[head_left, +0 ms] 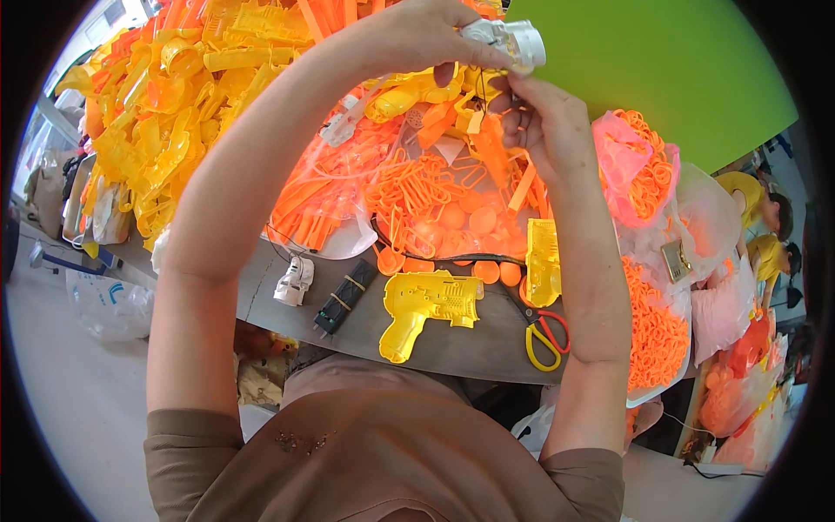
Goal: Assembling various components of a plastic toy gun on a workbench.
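Near the far edge of the bench, my left hand (426, 39) grips a white plastic unit with a round end (522, 45), thumb along its side. A thin dark wire (483, 91) hangs below it. My right hand (550, 117) is raised just under the unit, fingers curled and fingertips close to its underside; what they pinch is hidden. Closer to me lie a yellow toy-gun shell half (426, 309), another yellow shell part (544, 261), a similar white unit (294, 281) with a wire, and a black bar-shaped tool with bands round it (345, 297).
Scissors with red and yellow handles (544, 341) lie at the bench's front edge. Yellow parts (165, 130) pile up at the left; orange hooks and discs (435, 196) cover the middle. Orange rings (652, 331) fill a container at right. A green panel (652, 78) stands behind. People (765, 209) sit far right.
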Tool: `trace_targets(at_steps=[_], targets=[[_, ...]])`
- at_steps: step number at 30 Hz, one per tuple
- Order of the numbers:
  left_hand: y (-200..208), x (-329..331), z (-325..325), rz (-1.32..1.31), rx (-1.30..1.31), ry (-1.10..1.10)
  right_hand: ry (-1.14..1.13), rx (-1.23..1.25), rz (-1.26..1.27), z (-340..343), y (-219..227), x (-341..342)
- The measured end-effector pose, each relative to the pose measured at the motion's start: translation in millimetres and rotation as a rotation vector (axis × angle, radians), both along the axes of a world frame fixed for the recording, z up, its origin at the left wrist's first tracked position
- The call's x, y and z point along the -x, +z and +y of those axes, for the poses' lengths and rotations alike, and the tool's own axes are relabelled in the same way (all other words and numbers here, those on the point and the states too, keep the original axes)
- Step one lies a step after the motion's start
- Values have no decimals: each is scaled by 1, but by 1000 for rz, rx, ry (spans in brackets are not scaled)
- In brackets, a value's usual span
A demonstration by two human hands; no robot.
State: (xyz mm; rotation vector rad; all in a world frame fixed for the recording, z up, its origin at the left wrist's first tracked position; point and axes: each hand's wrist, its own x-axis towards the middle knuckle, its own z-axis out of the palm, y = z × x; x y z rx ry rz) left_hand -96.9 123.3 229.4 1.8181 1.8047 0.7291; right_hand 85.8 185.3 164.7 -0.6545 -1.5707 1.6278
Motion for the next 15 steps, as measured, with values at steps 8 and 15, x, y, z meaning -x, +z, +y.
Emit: trace_targets(at_steps=[8,15], targets=[[-45,-17,16,-873,-204,-69,-102,-132,156,32,-13,5],[-112,-40,-32,-765,-177,-140,92,211,36,-22,-65,-41]])
